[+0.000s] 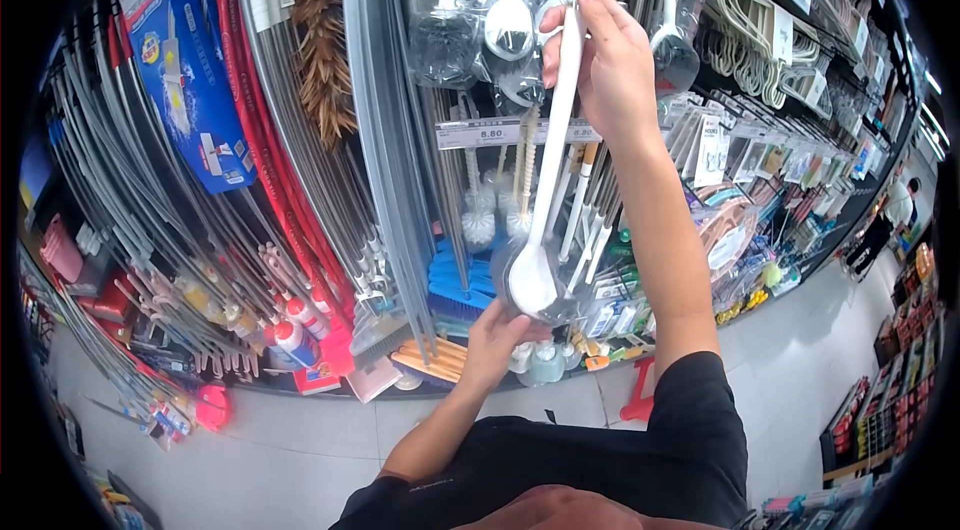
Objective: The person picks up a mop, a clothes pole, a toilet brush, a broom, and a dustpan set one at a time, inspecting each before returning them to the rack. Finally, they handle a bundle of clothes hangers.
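Observation:
A long white brush (556, 145) with a wooden handle end slants down across the middle of the view, its head in clear plastic wrap. My right hand (612, 55) holds it near the top, fingers wrapped round the handle. Low down, my left hand (498, 338) touches the wrapped head from below left; its fingertips are partly hidden, so its grip is unclear. Behind hang similar wrapped brushes (444, 42) above a price strip (490, 135). A blue broom head (460, 275) lies to the left of the brush head.
Mop poles and a blue package (190, 70) hang on the left. White hangers (745, 35) and small packets fill the right rack. A red object (638, 395) is on the floor (330, 440). Shelves (870, 410) stand at the lower right, with a person (898, 205) farther off.

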{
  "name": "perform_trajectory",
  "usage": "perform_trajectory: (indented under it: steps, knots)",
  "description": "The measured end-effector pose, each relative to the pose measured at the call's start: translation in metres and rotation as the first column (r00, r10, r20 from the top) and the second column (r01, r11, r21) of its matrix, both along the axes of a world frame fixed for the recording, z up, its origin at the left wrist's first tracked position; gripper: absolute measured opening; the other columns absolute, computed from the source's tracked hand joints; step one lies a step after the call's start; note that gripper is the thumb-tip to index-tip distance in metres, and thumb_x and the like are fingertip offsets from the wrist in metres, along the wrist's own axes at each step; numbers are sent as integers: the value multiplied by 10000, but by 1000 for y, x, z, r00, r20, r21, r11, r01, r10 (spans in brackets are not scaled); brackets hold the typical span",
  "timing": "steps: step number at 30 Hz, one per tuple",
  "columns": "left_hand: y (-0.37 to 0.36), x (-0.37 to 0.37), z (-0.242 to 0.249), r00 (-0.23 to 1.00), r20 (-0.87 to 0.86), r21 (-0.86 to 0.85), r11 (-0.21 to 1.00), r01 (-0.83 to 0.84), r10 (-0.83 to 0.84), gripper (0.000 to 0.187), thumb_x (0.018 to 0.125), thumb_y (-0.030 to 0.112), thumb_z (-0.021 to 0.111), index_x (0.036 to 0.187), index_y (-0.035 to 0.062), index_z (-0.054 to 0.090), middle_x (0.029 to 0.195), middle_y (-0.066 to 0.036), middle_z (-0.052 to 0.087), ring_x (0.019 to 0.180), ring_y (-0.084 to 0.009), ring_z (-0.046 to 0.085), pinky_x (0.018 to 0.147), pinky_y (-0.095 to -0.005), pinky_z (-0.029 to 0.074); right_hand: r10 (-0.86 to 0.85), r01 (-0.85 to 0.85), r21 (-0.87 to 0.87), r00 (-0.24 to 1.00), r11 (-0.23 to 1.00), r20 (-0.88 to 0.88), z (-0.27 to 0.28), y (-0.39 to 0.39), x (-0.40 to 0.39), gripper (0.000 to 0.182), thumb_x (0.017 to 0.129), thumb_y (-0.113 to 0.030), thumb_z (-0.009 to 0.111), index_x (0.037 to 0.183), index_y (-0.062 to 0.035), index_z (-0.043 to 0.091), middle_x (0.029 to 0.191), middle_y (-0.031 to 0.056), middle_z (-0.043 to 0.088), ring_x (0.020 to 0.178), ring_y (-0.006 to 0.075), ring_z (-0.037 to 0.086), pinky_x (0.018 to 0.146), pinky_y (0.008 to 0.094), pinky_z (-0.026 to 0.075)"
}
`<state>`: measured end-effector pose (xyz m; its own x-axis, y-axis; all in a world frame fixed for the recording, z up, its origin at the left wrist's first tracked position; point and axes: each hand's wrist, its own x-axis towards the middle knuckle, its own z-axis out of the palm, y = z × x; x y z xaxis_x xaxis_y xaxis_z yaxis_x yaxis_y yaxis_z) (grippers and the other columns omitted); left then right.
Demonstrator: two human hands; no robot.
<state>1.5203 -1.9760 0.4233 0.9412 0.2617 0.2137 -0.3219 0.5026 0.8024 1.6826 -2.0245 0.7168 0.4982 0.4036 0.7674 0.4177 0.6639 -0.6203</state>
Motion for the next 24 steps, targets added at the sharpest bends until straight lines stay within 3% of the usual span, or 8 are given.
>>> perform_trajectory:
  steps: [4,9,12,15,16,18,19,24]
  knots:
    - [-1,13,31,997,58,78,996,-48,44,418,949,121,534,1282,-81,382,1132,-191,569,956,-264,643,845,-367,549,33,-34,-82,999,996,-15,-7,8,-9,376,989,-259,463,1201,51,476,741,55,548,523,116,526,468,274,473]
    - [1,25,35,977,200,165,980,-111,77,714,935,132,565,1463,-32,111,1431,-241,276,1050,-313,598,892,-389,519,-77,77,39,997,996,18,18,13,-6,275,984,-207,481,1101,33,546,669,11,497,425,51,439,327,184,347]
    - [4,20,29,974,199,183,972,-147,110,668,932,117,567,1457,-7,174,1425,-216,305,1060,-282,587,879,-386,525,-164,160,117,986,980,31,56,12,17,256,979,-203,487,992,39,568,680,32,515,424,50,428,326,182,335]
    - [14,27,-12,986,105,228,962,-149,127,638,920,94,583,1439,-4,225,1414,-200,323,1025,-255,602,860,-364,534,-172,168,122,985,978,30,92,11,43,301,948,-206,564,1167,1,559,708,34,513,489,78,458,381,201,326]
    - [17,26,-23,992,44,251,960,-125,118,635,908,96,602,1427,-2,250,1391,-187,357,996,-225,606,843,-335,524,-189,182,123,981,975,44,102,12,48,243,932,-249,575,1018,-22,585,706,28,501,492,75,443,400,187,298]
    - [20,21,-47,992,-84,290,954,-71,99,628,885,99,642,1403,0,301,1345,-160,425,938,-164,613,808,-275,506,-88,78,107,991,991,97,121,14,69,227,935,-213,575,1075,-35,581,723,48,574,548,122,555,447,231,449]
    - [21,20,-65,990,-117,310,950,-38,77,614,878,130,659,1387,8,338,1291,-148,480,891,-144,618,760,-251,502,-172,168,174,985,970,6,128,19,62,117,927,-211,588,936,-95,580,596,-24,467,391,71,395,326,204,300]
    - [28,-3,-134,948,-309,318,931,176,-74,538,890,166,648,1337,-9,403,1245,-149,512,886,-152,619,731,-277,536,-189,172,137,974,976,125,161,21,87,142,927,-232,583,917,-93,557,620,-13,491,419,74,433,342,199,338]
